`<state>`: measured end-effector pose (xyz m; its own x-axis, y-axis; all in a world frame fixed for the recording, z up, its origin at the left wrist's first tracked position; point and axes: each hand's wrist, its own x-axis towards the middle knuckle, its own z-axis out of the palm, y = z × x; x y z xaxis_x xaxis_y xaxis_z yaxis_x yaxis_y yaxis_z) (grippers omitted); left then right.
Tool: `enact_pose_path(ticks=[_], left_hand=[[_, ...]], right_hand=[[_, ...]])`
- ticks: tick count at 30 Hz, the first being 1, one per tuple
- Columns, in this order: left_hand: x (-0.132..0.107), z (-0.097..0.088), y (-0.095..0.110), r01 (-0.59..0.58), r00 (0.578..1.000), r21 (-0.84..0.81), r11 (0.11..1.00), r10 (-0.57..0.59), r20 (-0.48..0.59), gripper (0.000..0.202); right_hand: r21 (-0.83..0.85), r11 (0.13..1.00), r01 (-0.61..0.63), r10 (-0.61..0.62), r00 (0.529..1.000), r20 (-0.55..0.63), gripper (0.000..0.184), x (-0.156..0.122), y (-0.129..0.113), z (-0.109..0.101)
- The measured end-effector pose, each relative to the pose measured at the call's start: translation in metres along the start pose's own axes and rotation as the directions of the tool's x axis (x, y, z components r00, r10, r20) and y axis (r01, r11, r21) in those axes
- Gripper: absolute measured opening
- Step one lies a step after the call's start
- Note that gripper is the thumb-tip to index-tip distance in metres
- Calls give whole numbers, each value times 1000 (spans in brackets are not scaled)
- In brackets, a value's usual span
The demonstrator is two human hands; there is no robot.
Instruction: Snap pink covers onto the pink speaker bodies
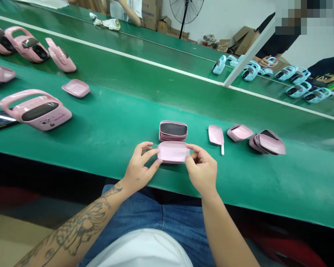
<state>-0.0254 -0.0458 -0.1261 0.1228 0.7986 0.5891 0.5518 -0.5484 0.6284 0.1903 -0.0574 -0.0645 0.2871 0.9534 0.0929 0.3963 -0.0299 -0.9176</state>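
Note:
Close in front of me, a shallow pink plastic cover (173, 151) lies on top of a small stack of similar pieces. My left hand (140, 167) has thumb and index finger at the cover's left end, with the other fingers curled loosely. At the right end, my right hand (202, 167) pinches the rim between thumb and fingers. Just behind the cover is a stack of pink frames with dark windows (173, 129). Off to the right lies a separate pink cover (216, 134), with a short white stick (222, 150) beside its lower corner.
More stacked pink pieces (268, 142) sit farther right. On the left are a pink handled housing (47, 111), a loose pink cover (76, 88) and a phone-like dark slab (0, 120). Light-blue housings (250, 70) and co-workers are beyond the white rail (128, 55).

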Motion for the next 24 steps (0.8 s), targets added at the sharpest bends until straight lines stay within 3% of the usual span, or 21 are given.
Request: enact_pose_path(ticks=[11, 15, 19, 20, 22, 24], left_hand=[[8, -1, 0, -127, 989, -54, 990, 122, -82, 23], [10, 1, 3, -157, 983, -117, 981, 144, -118, 27], [5, -8, 18, -172, 980, -189, 967, 148, -131, 29], [1, -12, 24, -133, 986, -245, 960, 102, -135, 29], [-6, -24, 35, 30, 984, -407, 913, -98, -147, 28], [-14, -40, 40, 245, 921, -548, 800, -368, -126, 23]], right_hand=[[62, 998, -33, 34, 999, -10, 31, 0, 9, 4], [73, 997, 11, -5, 997, -79, 28, -2, 13, 6], [98, 989, 107, -89, 981, -171, 23, -20, 21, 8], [87, 983, 163, -144, 971, -191, 20, -27, 23, 9], [36, 942, 333, -321, 929, -184, 18, -42, 23, 14], [25, 849, 528, -526, 848, -64, 26, -51, 18, 22]])
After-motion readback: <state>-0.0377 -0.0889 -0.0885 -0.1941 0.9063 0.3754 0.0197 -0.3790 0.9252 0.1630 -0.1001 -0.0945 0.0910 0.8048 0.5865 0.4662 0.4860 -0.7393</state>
